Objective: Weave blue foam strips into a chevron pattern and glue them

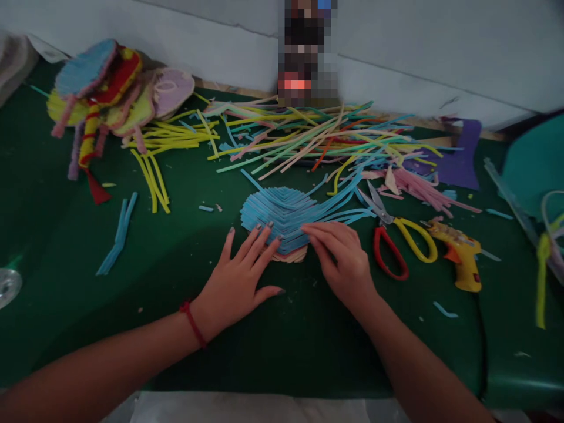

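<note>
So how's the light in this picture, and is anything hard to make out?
Head view: dim light, darkest across the near middle of the table; head view: a soft shadow beside the left arm; head view: faint green glare above the clear disc; head view: a pixelated patch at top centre hides what's there; head view: the blue weave is readable, its strips distinct.

The disc (282, 208) at centre looked matt and ridged, the scissors (386, 218) at right smooth metal and plastic, and the table (520, 370) at lower right faintly glossy.
</note>
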{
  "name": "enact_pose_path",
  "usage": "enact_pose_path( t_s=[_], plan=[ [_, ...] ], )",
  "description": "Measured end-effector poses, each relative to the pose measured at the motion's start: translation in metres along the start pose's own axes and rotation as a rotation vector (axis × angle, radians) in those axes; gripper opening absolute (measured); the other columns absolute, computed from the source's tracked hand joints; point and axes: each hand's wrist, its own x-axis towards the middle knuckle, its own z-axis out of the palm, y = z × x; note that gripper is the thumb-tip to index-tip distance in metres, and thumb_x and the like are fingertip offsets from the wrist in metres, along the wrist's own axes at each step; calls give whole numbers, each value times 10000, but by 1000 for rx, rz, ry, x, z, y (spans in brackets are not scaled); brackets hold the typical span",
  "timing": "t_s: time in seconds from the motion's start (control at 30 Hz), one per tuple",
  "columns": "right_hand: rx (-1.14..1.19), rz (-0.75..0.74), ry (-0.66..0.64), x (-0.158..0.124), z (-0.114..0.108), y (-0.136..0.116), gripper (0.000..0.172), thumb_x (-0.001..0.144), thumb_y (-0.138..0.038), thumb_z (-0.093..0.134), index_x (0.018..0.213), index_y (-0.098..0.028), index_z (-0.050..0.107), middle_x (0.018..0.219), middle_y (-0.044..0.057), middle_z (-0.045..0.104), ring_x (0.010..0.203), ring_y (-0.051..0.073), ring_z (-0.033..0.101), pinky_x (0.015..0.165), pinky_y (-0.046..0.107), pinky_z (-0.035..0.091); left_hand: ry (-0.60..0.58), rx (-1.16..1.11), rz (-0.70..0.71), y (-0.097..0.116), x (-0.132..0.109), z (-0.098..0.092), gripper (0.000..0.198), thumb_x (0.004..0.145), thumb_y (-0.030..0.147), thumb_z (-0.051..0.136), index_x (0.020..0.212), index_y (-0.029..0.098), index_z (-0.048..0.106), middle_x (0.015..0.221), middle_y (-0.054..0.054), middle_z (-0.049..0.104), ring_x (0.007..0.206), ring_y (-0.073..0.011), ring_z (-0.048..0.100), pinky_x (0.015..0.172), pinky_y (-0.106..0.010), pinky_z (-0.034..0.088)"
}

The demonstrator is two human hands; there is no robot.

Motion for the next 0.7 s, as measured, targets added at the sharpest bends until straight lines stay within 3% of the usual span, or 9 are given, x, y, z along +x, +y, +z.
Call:
enact_pose_path(
  t_s=[0.07, 0.13, 0.23, 0.37, 0.6, 0.7],
  plan=[
    [-88, 10, -20, 0, -9, -4, 343, 947, -188, 421, 1272, -199, 530, 1251, 93, 610, 1195, 199, 532, 1037, 403, 357, -2, -3, 40, -1, 0, 2, 692, 898, 582, 336, 1454, 174, 276, 1531, -120, 243, 1407, -302, 227, 1119, -599, 124],
    [-183, 13, -89, -3, -11, -11, 484, 954, -302, 415, 1416, -166, 361, 1413, 129, 462, 1344, 244, 370, 1094, 462, 280, -21, -4, 58, -2, 0, 3, 667, 899, 561, 366, 1449, 191, 291, 1534, -110, 237, 1405, -307, 230, 1114, -603, 132],
    [-277, 6, -237, -12, -1, -21, 733, 922, -506, 396, 1495, -128, 137, 1521, 150, 258, 1422, 289, 175, 1128, 532, 174, -34, -4, 51, -3, 0, 5, 643, 902, 528, 398, 1442, 189, 307, 1536, -110, 234, 1401, -316, 236, 1109, -612, 136],
    [-308, 13, -384, -24, 18, -26, 800, 911, -578, 322, 1502, -125, 28, 1535, 146, 209, 1426, 279, 161, 1135, 542, 143, -16, -14, 52, -3, 1, 5, 622, 910, 516, 391, 1432, 184, 328, 1524, -113, 268, 1399, -309, 246, 1115, -612, 117],
    [-293, 53, -364, -24, 21, -22, 792, 913, -586, 304, 1503, -135, 28, 1537, 144, 203, 1429, 272, 145, 1139, 543, 135, 35, -46, 72, -1, 2, 3, 618, 903, 518, 410, 1416, 179, 356, 1510, -147, 293, 1388, -319, 272, 1106, -626, 126],
    [-261, 61, -346, -22, 18, -22, 728, 942, -521, 307, 1502, -136, 48, 1528, 146, 232, 1425, 255, 170, 1135, 536, 165, 112, -79, 83, -4, 5, 0, 539, 920, 423, 436, 1389, 161, 389, 1479, -164, 354, 1366, -312, 321, 1109, -611, 145]
  ],
)
